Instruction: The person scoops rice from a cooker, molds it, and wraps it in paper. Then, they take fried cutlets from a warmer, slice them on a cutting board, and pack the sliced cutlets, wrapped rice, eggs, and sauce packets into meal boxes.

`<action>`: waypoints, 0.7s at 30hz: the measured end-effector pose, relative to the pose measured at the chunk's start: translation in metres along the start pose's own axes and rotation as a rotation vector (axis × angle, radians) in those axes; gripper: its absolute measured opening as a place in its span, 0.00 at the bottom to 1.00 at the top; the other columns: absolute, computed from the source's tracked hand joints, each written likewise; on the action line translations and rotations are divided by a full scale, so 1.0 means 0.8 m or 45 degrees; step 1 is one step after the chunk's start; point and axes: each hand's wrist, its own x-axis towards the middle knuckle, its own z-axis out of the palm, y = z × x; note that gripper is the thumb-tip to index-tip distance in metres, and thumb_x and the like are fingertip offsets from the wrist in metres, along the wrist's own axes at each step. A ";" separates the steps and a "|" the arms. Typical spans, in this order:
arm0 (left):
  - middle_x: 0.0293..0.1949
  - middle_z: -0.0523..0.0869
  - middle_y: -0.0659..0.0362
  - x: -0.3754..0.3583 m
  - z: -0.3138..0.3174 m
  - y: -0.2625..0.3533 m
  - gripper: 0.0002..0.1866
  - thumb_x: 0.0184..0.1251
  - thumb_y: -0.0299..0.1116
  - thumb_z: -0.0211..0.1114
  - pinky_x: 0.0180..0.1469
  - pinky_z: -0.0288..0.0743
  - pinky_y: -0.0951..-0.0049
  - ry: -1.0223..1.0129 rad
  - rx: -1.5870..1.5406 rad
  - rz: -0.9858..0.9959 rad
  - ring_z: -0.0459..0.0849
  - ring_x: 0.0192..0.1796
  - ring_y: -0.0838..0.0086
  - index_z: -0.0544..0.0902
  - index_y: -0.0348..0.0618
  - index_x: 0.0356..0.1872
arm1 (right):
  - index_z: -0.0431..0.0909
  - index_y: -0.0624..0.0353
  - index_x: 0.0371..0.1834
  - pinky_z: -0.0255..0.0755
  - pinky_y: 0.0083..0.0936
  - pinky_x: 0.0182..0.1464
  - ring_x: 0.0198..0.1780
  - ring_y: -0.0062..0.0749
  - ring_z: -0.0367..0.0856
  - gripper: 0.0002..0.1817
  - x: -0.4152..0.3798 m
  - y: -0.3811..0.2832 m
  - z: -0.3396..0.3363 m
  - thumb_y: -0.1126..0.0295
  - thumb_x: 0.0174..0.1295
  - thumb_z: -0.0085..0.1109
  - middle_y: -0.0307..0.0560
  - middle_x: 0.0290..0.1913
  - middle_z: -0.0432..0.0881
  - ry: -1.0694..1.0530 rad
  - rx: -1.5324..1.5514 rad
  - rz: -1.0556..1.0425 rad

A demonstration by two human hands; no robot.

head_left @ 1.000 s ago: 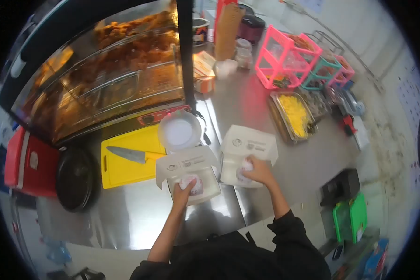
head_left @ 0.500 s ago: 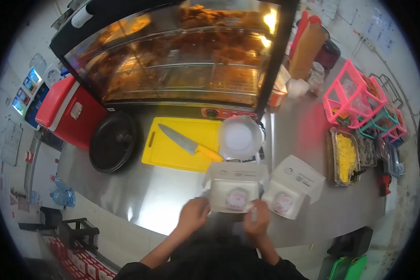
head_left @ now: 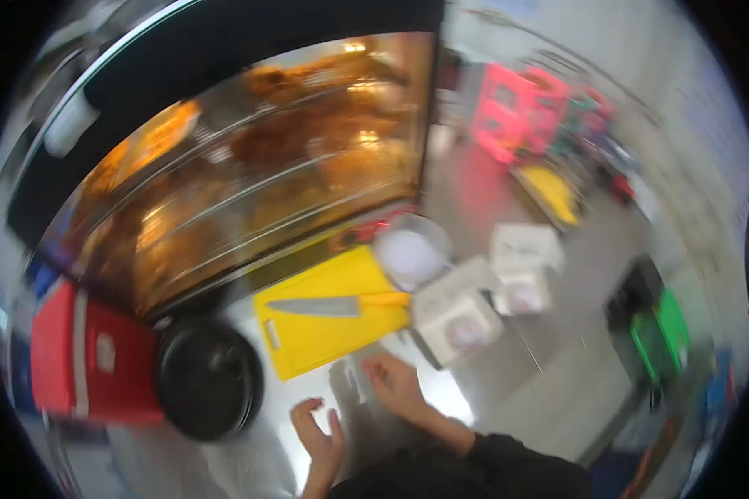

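Note:
My left hand hovers over the bare steel counter, thumb and fingers spread, with nothing in it. My right hand is just below the yellow cutting board, its fingers loosely apart and holding nothing visible. On that board lies a knife with a yellow handle. To the right of my right hand, apart from it, sits an open white takeaway box with a round pinkish-white packet inside. Beside it is a second open takeaway box with a similar packet. The view is blurred.
A lit glass display case with fried food stands behind the board. At left are a black round pan or lid and a red cooler box. A clear round tub, a yellow-filled tray and pink baskets stand toward the right.
Both hands have left the nearer takeaway box and moved leftward over the counter. The camera has turned left and tilted, so the boxes appear further right.

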 end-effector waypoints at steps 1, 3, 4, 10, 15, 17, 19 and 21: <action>0.37 0.80 0.54 -0.004 0.012 0.011 0.11 0.51 0.24 0.63 0.43 0.69 0.62 -0.156 -0.171 0.263 0.78 0.41 0.59 0.78 0.41 0.37 | 0.77 0.64 0.33 0.71 0.21 0.32 0.31 0.27 0.79 0.04 0.020 0.006 -0.015 0.77 0.58 0.52 0.48 0.31 0.81 0.190 -0.054 -0.052; 0.39 0.78 0.56 -0.025 0.038 0.047 0.12 0.50 0.28 0.66 0.42 0.70 0.64 -0.532 -0.452 0.718 0.77 0.41 0.61 0.77 0.42 0.37 | 0.76 0.64 0.31 0.69 0.19 0.31 0.29 0.22 0.77 0.07 0.061 0.011 -0.072 0.76 0.61 0.47 0.46 0.31 0.81 0.630 -0.159 -0.079; 0.39 0.78 0.57 -0.029 0.054 0.073 0.12 0.51 0.30 0.67 0.42 0.70 0.65 -0.757 -0.542 0.927 0.77 0.41 0.62 0.77 0.43 0.37 | 0.77 0.61 0.34 0.69 0.23 0.33 0.32 0.28 0.78 0.06 0.084 0.052 -0.113 0.72 0.60 0.50 0.45 0.30 0.80 0.758 -0.084 0.054; 0.36 0.75 0.56 -0.074 0.177 0.239 0.11 0.56 0.34 0.63 0.41 0.70 0.65 -1.252 -0.765 1.183 0.75 0.41 0.62 0.75 0.40 0.37 | 0.79 0.59 0.33 0.71 0.23 0.32 0.28 0.27 0.79 0.07 0.114 0.167 -0.434 0.73 0.56 0.51 0.42 0.29 0.81 1.448 -0.257 -0.013; 0.32 0.71 0.54 -0.099 0.333 0.356 0.05 0.62 0.29 0.55 0.41 0.68 0.64 -1.702 -1.134 1.472 0.71 0.37 0.59 0.72 0.37 0.34 | 0.79 0.60 0.34 0.72 0.22 0.30 0.24 0.25 0.77 0.08 0.064 0.234 -0.662 0.72 0.58 0.49 0.41 0.26 0.81 1.598 -0.632 0.338; 0.32 0.71 0.53 -0.095 0.387 0.410 0.05 0.63 0.29 0.55 0.41 0.67 0.64 -1.809 -1.311 1.433 0.70 0.37 0.59 0.73 0.37 0.34 | 0.78 0.60 0.34 0.71 0.23 0.30 0.24 0.25 0.77 0.08 0.089 0.288 -0.768 0.71 0.57 0.48 0.40 0.27 0.81 1.618 -0.566 0.425; 0.36 0.75 0.55 -0.089 0.475 0.445 0.10 0.69 0.33 0.51 0.46 0.67 0.67 -1.972 -1.469 1.266 0.72 0.41 0.62 0.74 0.36 0.37 | 0.77 0.59 0.34 0.71 0.24 0.30 0.25 0.25 0.77 0.08 0.137 0.338 -0.874 0.71 0.56 0.48 0.40 0.27 0.80 1.603 -0.497 0.516; 0.41 0.76 0.57 -0.098 0.547 0.457 0.13 0.70 0.38 0.51 0.49 0.68 0.69 -2.067 -1.617 0.546 0.73 0.44 0.67 0.75 0.36 0.41 | 0.73 0.57 0.35 0.69 0.24 0.30 0.28 0.24 0.76 0.09 0.171 0.385 -0.943 0.69 0.56 0.44 0.39 0.28 0.78 1.806 1.510 0.429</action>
